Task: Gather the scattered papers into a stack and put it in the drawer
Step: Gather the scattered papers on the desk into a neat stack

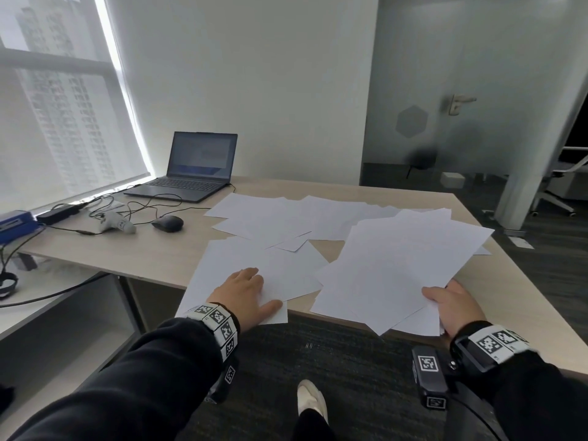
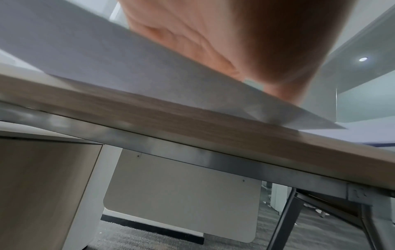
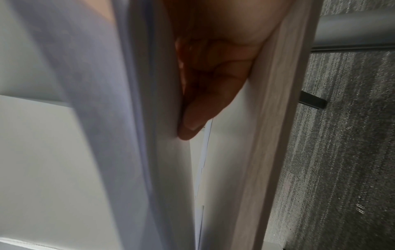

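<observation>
**Both hands on paper at the desk's near edge**

Your left hand (image 1: 246, 296) lies flat, fingers straight and spread, pressing on a sheet (image 1: 222, 275) that overhangs the near edge of the desk (image 1: 152, 253). In the left wrist view the palm (image 2: 224, 42) sits on top of that sheet's (image 2: 128, 67) overhanging corner, with the desk's edge (image 2: 192, 125) just below.

Your right hand (image 1: 458, 308) grips the near corner of a loose bundle of papers (image 1: 397, 272), thumb on top and the rest of the hand beneath. The right wrist view shows your fingers (image 3: 203, 104) curled against the bundle's underside (image 3: 166, 152), beside the desk's edge (image 3: 267, 135). The bundle's sheets are fanned and uneven, and its near end sticks out past the desk.

Farther back, more loose sheets (image 1: 286, 218) lie overlapping across the middle of the desk, apart from both hands. To their left sit a dark mouse (image 1: 167, 223) and a pale handheld controller (image 1: 117, 222) among cables. Beyond those, an open laptop (image 1: 194, 170) stands near the window (image 1: 57, 106). A frosted glass door (image 1: 461, 106) closes off the far right. No drawer can be made out.
</observation>
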Demonstrator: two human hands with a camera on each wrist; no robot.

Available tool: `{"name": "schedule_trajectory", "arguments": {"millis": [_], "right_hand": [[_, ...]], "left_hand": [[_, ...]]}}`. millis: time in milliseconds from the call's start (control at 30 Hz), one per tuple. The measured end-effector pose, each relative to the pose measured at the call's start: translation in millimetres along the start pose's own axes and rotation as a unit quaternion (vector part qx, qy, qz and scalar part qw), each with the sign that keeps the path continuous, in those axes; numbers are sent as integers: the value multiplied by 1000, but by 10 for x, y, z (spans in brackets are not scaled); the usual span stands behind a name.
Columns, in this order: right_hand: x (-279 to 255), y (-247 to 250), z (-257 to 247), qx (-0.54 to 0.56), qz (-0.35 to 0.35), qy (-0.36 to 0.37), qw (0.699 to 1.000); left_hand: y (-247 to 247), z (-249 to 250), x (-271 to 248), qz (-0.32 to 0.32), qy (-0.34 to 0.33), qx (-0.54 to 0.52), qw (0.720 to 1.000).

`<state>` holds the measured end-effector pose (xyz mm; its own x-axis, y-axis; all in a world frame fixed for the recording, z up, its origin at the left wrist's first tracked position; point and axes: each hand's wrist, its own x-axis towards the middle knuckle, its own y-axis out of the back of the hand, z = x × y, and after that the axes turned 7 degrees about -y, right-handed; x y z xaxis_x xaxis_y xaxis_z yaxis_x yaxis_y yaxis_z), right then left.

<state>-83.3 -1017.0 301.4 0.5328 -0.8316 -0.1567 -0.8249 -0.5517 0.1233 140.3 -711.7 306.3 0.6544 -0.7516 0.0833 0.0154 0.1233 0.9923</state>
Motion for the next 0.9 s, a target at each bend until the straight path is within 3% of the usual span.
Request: {"name": "schedule_trajectory", "arguments": {"millis": [133, 267, 467, 633, 733, 900], "right_hand": [[33, -3, 24, 9, -3, -4, 1000], [53, -2, 34, 9, 0, -5, 1000], [59, 0, 34, -4, 3, -13, 1000], [22, -5, 0, 2, -1, -13, 1000], [4, -10, -11, 8, 10, -12, 1000], [-2, -15, 19, 23, 72, -20, 997]], "left_hand": [[56, -27, -17, 9, -14, -5, 1000], [8, -53, -56, -2, -69, -14, 998], [34, -49, -98, -21, -82, -3, 996], [49, -26, -173, -103, -72, 73, 989], [40, -51, -186, -60, -82, 71, 992], [150, -150, -219, 2, -43, 20, 999]]}}
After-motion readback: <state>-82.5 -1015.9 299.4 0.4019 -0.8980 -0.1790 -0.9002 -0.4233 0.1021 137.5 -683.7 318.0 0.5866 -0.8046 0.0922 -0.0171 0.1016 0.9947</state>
